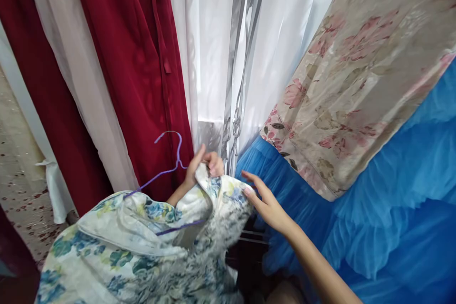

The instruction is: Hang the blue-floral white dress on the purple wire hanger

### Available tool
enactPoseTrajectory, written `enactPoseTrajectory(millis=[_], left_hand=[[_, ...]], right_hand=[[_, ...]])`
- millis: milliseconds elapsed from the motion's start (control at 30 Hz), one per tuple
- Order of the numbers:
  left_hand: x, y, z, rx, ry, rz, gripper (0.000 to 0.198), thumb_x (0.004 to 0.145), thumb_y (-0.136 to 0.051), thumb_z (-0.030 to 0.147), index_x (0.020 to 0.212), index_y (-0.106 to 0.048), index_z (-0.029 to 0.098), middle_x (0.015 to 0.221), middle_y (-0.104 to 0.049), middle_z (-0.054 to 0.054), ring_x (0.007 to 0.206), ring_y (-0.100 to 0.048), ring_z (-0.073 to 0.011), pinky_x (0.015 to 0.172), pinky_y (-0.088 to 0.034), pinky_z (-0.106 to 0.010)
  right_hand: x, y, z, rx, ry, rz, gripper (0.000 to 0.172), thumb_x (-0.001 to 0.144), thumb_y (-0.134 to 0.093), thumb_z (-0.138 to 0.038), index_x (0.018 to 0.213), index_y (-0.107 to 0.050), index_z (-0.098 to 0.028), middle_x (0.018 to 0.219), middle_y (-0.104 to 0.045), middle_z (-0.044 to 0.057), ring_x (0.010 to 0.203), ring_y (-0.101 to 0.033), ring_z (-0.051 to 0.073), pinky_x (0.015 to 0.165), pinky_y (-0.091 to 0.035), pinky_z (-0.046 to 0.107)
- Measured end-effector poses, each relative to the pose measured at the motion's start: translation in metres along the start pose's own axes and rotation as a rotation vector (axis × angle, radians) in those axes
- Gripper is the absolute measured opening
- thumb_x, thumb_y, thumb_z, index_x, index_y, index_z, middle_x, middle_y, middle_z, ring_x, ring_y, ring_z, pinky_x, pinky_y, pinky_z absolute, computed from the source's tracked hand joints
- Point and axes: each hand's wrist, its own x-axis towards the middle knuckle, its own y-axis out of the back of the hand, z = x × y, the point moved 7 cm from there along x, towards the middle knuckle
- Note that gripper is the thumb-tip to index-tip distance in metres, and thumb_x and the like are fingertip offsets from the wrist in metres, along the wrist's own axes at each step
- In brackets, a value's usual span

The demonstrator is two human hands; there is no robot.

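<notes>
A floral dress [117,256] in white, blue, green and yellow spreads across the lower left, its gathered part blurred. A thin purple hanger [153,180] sits partly inside its neckline; the hook sticks up free. My left hand [204,166] comes from behind the dress, its fingers closed on the bunched shoulder edge near the hanger's right side. At the dress's right edge is my right hand [267,204]. Its thumb touches the cloth, while the forefinger stretches out apart from it. The remaining right fingers are mostly hidden.
Dark red garments [135,80] and a pale beige one [81,66] hang at left. White cloth with grey ribbons [231,80] hangs in the middle. On the right are a beige floral garment [342,95] and a blue ruffled one [370,223]. Thin rack bars [251,237] show below.
</notes>
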Motion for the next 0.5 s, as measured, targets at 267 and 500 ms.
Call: enactPoseTrajectory(millis=[267,500], left_hand=[[-0.008,-0.043,-0.014,-0.21,0.063,-0.136,0.058,0.095,-0.043,0.067,0.067,-0.055,0.016,0.077,-0.059,-0.006,0.075,-0.058,-0.0164,0.069,-0.047,-0.028],[-0.003,-0.081,-0.031,-0.218,0.216,-0.352,0.033,0.092,-0.064,0.047,0.086,-0.064,0.014,0.09,-0.069,-0.01,0.079,-0.065,-0.017,0.07,-0.05,-0.026]], right_hand=[[-0.054,0.015,0.041,0.377,-0.25,0.123,0.049,0.093,-0.057,-0.06,0.066,-0.043,-0.022,0.061,-0.034,-0.005,0.056,-0.027,0.012,0.051,-0.025,0.025],[-0.078,0.033,0.039,0.558,-0.447,0.222,0.039,0.075,-0.075,-0.061,0.071,-0.065,-0.023,0.06,-0.06,0.002,0.06,-0.057,0.023,0.056,-0.047,0.034]])
